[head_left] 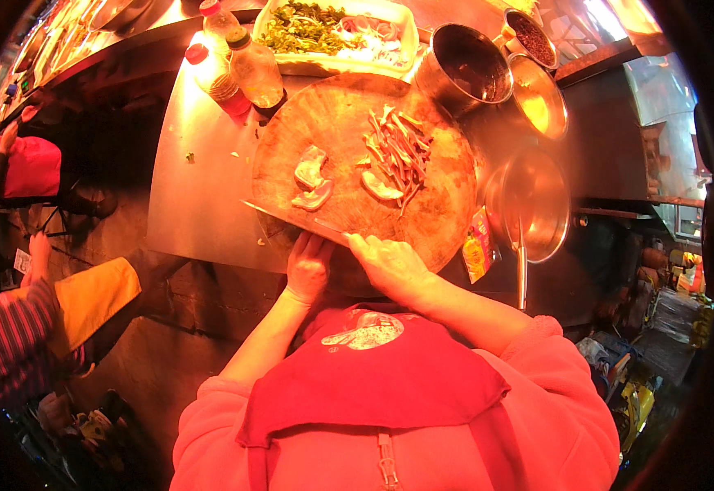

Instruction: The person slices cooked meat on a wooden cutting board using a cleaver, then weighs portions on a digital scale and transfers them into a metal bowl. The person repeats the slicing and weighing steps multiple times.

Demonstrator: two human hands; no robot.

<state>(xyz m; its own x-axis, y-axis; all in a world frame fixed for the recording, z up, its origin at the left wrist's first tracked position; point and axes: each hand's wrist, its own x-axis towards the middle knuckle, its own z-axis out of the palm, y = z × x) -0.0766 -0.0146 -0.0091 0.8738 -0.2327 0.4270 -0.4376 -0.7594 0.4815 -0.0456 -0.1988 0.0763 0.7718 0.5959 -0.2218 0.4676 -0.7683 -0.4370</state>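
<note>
A round wooden chopping block (345, 129) stands before me. My right hand (391, 261) grips a knife (295, 220) by its handle, and the blade points left across the block's near edge. Just below the blade is my left hand (309, 264), its fingers curled and partly hidden behind the knife; whether they hold anything cannot be seen. Two pale slices of food (312, 178) lie left of the block's middle. To the right sits a heap of thin-cut strips (397, 150), with one pale slice (381, 186) at its near side.
Behind the block are plastic bottles (256, 70) and a white tray (335, 64) of chopped greens and onion. A deep metal pot (464, 64), metal bowls (539, 98) and a pan (532, 202) line the right. A printed packet (478, 245) lies nearby. Other people (13, 331) are at left.
</note>
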